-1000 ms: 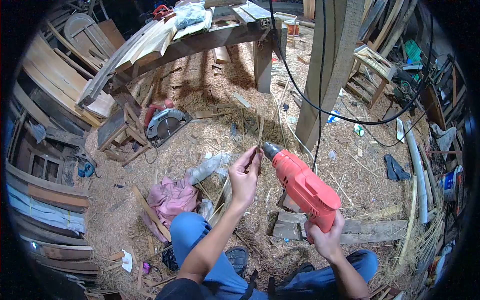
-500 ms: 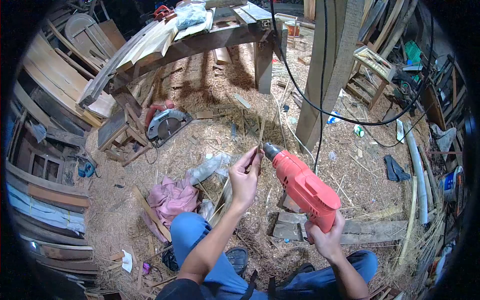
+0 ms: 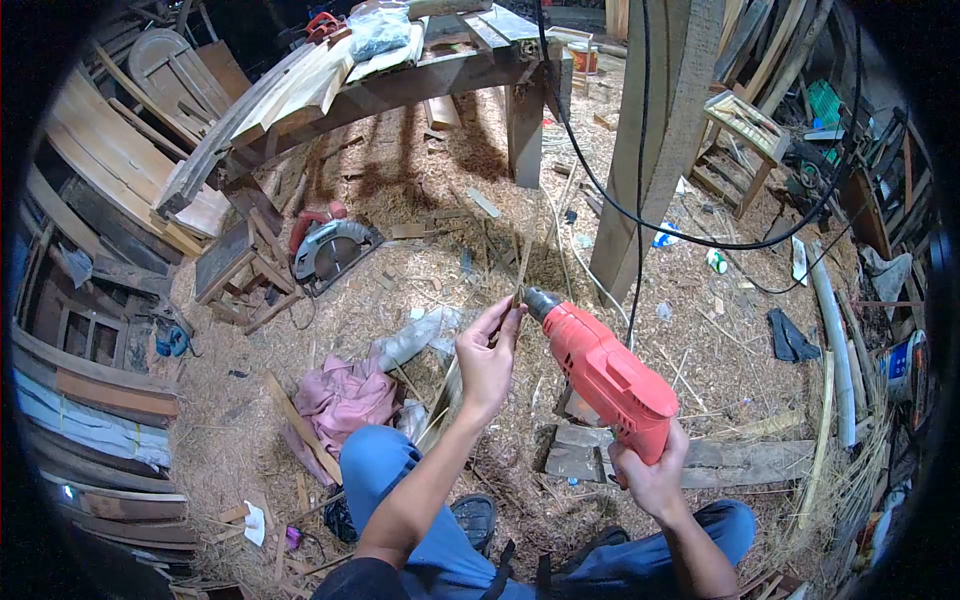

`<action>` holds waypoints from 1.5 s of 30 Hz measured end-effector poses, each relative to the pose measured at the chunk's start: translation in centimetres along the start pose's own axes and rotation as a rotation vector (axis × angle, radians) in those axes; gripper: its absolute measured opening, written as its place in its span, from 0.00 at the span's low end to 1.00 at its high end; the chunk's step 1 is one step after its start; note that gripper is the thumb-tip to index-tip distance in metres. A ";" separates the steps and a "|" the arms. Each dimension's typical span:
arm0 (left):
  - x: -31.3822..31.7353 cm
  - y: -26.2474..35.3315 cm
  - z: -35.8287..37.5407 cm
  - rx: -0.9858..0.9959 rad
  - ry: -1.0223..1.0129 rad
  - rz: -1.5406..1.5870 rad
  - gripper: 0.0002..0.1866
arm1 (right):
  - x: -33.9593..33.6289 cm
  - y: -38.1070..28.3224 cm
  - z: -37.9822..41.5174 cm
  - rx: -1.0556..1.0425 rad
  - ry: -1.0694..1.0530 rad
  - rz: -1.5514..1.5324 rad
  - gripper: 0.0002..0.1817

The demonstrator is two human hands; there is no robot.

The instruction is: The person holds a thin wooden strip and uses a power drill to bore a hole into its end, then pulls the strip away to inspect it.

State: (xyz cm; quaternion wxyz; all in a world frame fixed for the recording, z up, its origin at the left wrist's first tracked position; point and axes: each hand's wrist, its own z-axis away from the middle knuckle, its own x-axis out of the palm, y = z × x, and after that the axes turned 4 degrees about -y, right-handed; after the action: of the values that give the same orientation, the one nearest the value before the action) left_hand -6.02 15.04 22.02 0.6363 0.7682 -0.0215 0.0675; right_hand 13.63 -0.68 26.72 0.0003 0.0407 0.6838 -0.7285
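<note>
A red power drill (image 3: 612, 375) is in my right hand (image 3: 655, 470), which is wrapped round its handle at the lower right. Its dark chuck (image 3: 542, 303) points up and left, close to the fingertips of my left hand (image 3: 488, 355). Those fingers are pinched on a thin wooden strip (image 3: 524, 262) that stands up from them. Whether the drill's tip touches the strip is too small to tell.
A circular saw (image 3: 335, 250) lies on the shavings beside a small wooden stool (image 3: 240, 262). A pink cloth (image 3: 347, 398) is near my left knee. Behind stand a workbench (image 3: 400, 85) and a post (image 3: 655, 140) with black cables (image 3: 641, 180). A plank (image 3: 740, 463) lies right.
The drill and both hands have shifted very slightly left. My grip on the drill and on the strip is the same.
</note>
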 end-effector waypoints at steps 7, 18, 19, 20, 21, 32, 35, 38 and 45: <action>0.1 -0.4 0.2 0.120 -0.073 -0.132 0.14 | 0.1 -1.3 -0.1 0.019 -0.014 0.013 0.30; -0.1 0.5 -0.2 -0.023 -0.003 0.015 0.12 | -0.2 -0.4 -0.1 -0.028 0.002 0.051 0.29; -0.1 0.5 -0.2 -0.011 0.006 0.006 0.13 | -0.1 -0.4 -0.1 -0.027 0.001 0.050 0.29; -0.2 0.3 -0.2 -0.011 0.010 0.005 0.13 | 0.0 -0.4 -0.1 -0.022 0.006 0.054 0.29; -0.2 -0.1 -0.2 -0.008 0.012 0.015 0.13 | 0.1 -0.5 -0.1 -0.017 0.010 0.060 0.29; 0.0 0.7 0.1 -0.028 0.011 -0.004 0.14 | 0.0 -0.3 0.0 -0.012 -0.006 0.021 0.30; 0.0 0.6 0.1 -0.003 -0.003 -0.013 0.13 | 0.1 -0.4 0.0 -0.012 0.005 0.022 0.30; 0.1 0.5 0.1 -0.009 0.001 -0.028 0.13 | 0.1 -0.6 0.1 -0.013 0.013 0.022 0.29; 0.3 1.1 0.1 0.031 0.005 -0.030 0.13 | -0.2 0.3 0.0 -0.020 0.025 0.048 0.28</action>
State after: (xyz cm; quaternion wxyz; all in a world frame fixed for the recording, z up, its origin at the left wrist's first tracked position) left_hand -5.88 14.72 23.08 0.6251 0.7782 -0.0074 0.0599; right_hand 13.84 -0.67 26.43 0.0096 0.0659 0.6899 -0.7208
